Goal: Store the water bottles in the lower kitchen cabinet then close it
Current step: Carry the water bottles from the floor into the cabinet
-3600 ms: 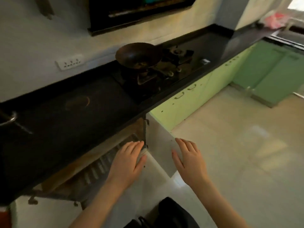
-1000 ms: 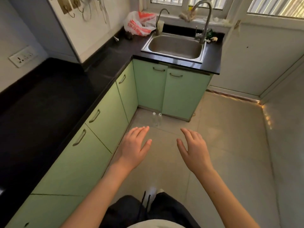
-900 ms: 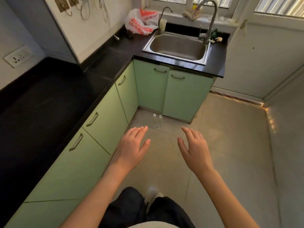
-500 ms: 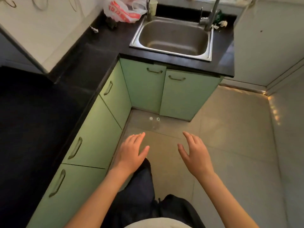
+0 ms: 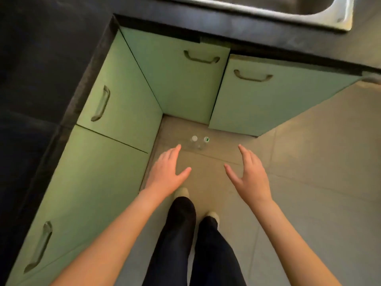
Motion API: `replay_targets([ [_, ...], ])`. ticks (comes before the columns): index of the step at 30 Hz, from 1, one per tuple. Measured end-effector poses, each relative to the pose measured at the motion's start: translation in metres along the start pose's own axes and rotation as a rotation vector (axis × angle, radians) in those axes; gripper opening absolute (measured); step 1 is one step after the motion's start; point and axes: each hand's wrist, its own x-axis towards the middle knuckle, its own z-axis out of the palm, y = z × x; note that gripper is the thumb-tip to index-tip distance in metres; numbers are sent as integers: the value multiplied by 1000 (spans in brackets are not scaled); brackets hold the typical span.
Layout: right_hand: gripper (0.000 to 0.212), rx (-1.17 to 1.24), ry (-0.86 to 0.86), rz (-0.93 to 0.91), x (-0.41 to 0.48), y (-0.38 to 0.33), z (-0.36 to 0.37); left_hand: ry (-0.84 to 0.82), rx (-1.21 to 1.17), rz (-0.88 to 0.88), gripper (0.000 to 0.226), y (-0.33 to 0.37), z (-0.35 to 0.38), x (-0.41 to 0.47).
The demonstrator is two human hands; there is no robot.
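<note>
Two small clear plastic water bottles stand upright and side by side on the beige tiled floor, in the far corner where two runs of cabinets meet. One has a white cap, the other a cap marked with green. They sit just in front of the pale green lower cabinet doors, all of which are closed in this view, so nothing is stored yet.

The person's left hand and right hand reach forward and down, one on each side of the bottles and a little nearer than them. Both are spread wide with straight fingers, and neither touches or holds anything. This pose suggests each hand is lining up to take one bottle.

Below the hands, legs in dark trousers face the corner. A black countertop tops the cabinets, with a steel sink at the far right.
</note>
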Motion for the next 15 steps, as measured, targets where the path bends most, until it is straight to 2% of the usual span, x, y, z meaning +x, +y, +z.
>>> replay_targets([
  [4,71,54,-62,56,63,69,107,-32,-102,-114,85,-51,99,83],
  [10,75,103,-112,111,148,163,270,-11,-205,-133,90,-142,247,206],
  [15,82,129,-125,60,212,221,382,40,-323,-99,97,-198,341,297],
])
